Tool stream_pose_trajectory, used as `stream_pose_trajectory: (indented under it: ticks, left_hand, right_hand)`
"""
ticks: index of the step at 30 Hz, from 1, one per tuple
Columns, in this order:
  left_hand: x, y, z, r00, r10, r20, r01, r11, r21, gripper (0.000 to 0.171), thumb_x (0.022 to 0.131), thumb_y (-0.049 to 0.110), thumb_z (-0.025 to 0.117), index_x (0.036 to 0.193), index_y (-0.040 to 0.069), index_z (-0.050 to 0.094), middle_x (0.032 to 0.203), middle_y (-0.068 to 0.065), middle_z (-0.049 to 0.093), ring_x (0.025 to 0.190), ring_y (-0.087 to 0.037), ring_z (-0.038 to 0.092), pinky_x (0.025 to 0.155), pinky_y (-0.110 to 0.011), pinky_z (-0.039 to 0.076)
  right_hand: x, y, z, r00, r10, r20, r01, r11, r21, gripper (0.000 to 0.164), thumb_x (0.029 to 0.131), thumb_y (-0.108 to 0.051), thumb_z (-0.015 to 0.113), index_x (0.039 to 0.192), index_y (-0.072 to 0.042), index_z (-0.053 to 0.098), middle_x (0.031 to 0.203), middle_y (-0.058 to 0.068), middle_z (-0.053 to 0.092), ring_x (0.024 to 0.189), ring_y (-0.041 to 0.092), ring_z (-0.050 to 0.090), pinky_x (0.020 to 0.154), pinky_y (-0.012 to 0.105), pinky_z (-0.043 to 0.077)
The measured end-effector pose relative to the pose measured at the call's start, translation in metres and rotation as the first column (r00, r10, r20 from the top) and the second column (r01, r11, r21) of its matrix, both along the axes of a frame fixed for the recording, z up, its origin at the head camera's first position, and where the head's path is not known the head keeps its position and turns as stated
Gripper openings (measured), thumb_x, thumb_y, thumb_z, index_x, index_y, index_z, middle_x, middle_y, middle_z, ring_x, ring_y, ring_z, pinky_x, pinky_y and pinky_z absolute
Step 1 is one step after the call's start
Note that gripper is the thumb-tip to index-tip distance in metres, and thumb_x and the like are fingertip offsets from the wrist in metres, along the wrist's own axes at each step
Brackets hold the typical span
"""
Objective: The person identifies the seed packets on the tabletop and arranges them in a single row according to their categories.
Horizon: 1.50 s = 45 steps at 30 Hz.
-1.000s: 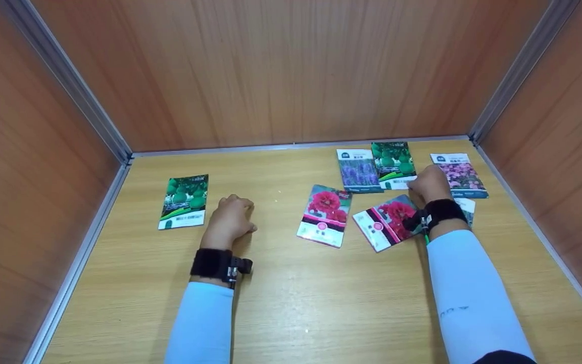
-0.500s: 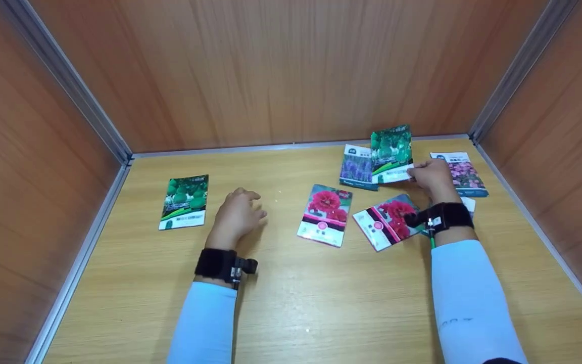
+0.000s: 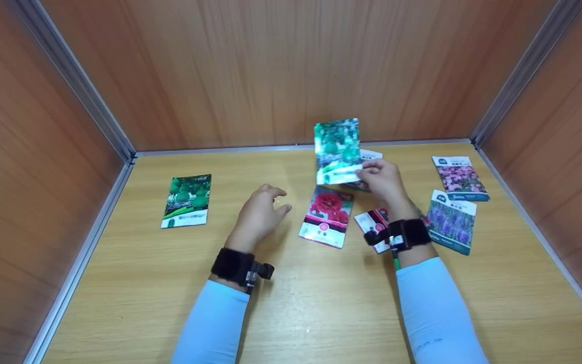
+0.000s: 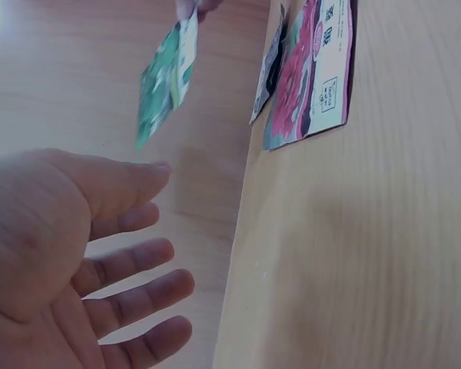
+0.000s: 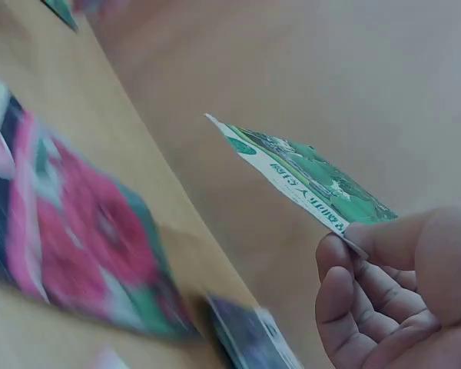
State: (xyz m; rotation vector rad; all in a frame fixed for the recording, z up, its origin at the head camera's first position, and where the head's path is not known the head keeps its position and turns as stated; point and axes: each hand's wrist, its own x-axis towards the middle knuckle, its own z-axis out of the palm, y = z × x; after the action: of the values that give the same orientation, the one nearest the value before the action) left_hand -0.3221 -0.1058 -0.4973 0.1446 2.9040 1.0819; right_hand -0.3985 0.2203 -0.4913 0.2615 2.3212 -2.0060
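Note:
My right hand pinches the lower right corner of a green seed packet between thumb and fingers. It is raised off the table and overlaps the back wall in the head view; in the right wrist view the packet points away from the fingertips. My left hand hovers over the table with fingers spread and holds nothing. Beyond its thumb in the left wrist view is the raised packet. A matching green packet lies to the left. Under the raised packet, another packet is partly hidden.
A red-flower packet lies mid-table. A second red-flower packet is partly covered by my right wrist. Further right lie a purple-flower packet and a pink-flower packet. Wooden panels enclose the back and sides.
The right hand has lifted the green packet off the table and carried it left, past the packet beside it. The left hand has moved right and forward, its fingers spreading.

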Motion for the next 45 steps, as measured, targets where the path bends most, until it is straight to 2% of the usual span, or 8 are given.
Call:
stream_pose_trajectory:
  ticks: [5,12,16,24,30,33,38,45]
  left_hand:
    - [-0.003,-0.001,-0.004,0.999,0.048,0.002,-0.048,0.99,0.131,0.034,0.117,0.029,0.066,0.141,0.009,0.076,0.139,-0.012,0.075,0.129,-0.032,0.073,0.11,-0.049,0.063]
    - [-0.01,-0.002,-0.004,0.978,0.125,0.168,-0.19,0.864,0.467,0.038,0.117,0.034,0.066,0.141,0.006,0.072,0.123,-0.013,0.079,0.118,-0.033,0.076,0.099,-0.041,0.066]
    - [-0.011,-0.006,-0.005,0.976,0.155,0.151,-0.209,0.848,0.487,0.045,0.114,0.022,0.07,0.154,0.003,0.063,0.106,-0.014,0.08,0.105,-0.042,0.079,0.076,-0.032,0.062]
    - [-0.013,-0.02,-0.009,0.969,0.174,0.177,-0.234,0.878,0.418,0.053,0.115,0.018,0.068,0.166,0.01,0.054,0.098,-0.009,0.072,0.094,-0.037,0.079,0.071,-0.031,0.06]
    - [-0.018,-0.035,-0.017,0.953,0.222,0.206,-0.283,0.892,0.351,0.051,0.116,0.014,0.065,0.166,0.013,0.054,0.108,-0.014,0.073,0.093,-0.033,0.079,0.074,-0.036,0.061]
    - [-0.021,-0.045,-0.02,0.942,0.244,0.232,-0.3,0.921,0.25,0.052,0.117,0.015,0.064,0.167,0.012,0.052,0.131,-0.02,0.075,0.115,-0.034,0.077,0.091,-0.044,0.064]
    - [-0.021,-0.062,-0.022,0.93,0.272,0.247,-0.291,0.956,0.041,0.054,0.116,0.017,0.062,0.169,0.008,0.051,0.171,-0.02,0.057,0.155,-0.038,0.057,0.124,-0.056,0.054]
    - [-0.012,-0.068,-0.015,0.939,0.276,0.204,-0.24,0.953,-0.188,0.048,0.11,0.0,0.059,0.157,-0.004,0.059,0.15,-0.026,0.071,0.13,-0.042,0.073,0.109,-0.057,0.063]
  right_hand:
    - [0.012,-0.042,-0.007,0.996,0.094,-0.001,-0.094,0.995,-0.045,0.019,0.108,-0.012,0.078,0.125,-0.007,0.072,0.1,-0.001,0.078,0.084,0.017,0.076,0.094,0.039,0.07]
    - [0.026,-0.077,-0.018,0.988,0.151,-0.004,-0.151,0.98,-0.126,0.017,0.105,-0.006,0.08,0.12,-0.007,0.072,0.097,0.0,0.078,0.083,0.016,0.073,0.081,0.03,0.068]
    - [0.029,-0.088,-0.024,0.98,0.198,0.003,-0.197,0.974,-0.114,0.018,0.105,-0.006,0.08,0.121,-0.006,0.072,0.096,0.0,0.077,0.081,0.016,0.073,0.077,0.027,0.068]
    - [0.03,-0.081,-0.025,0.971,0.238,0.037,-0.238,0.971,0.007,0.045,0.105,-0.009,0.08,0.148,-0.003,0.067,0.105,0.005,0.082,0.095,0.023,0.077,0.09,0.038,0.068]
    - [0.03,-0.059,-0.019,0.975,0.219,0.027,-0.219,0.946,0.24,0.042,0.106,-0.013,0.08,0.145,-0.002,0.068,0.125,0.012,0.079,0.116,0.027,0.074,0.099,0.036,0.064]
    - [0.03,-0.049,-0.017,0.977,0.215,0.009,-0.207,0.926,0.317,0.042,0.107,-0.014,0.079,0.145,-0.001,0.068,0.133,0.016,0.076,0.126,0.03,0.071,0.108,0.041,0.062]
    - [0.029,-0.04,-0.013,0.974,0.225,0.006,-0.21,0.896,0.392,0.041,0.108,-0.016,0.078,0.145,-0.001,0.068,0.137,0.017,0.074,0.132,0.034,0.069,0.117,0.049,0.06]
    - [0.028,-0.043,-0.015,0.958,0.283,0.045,-0.272,0.847,0.457,0.045,0.108,-0.018,0.079,0.148,-0.002,0.068,0.143,0.019,0.073,0.139,0.037,0.067,0.121,0.051,0.058]
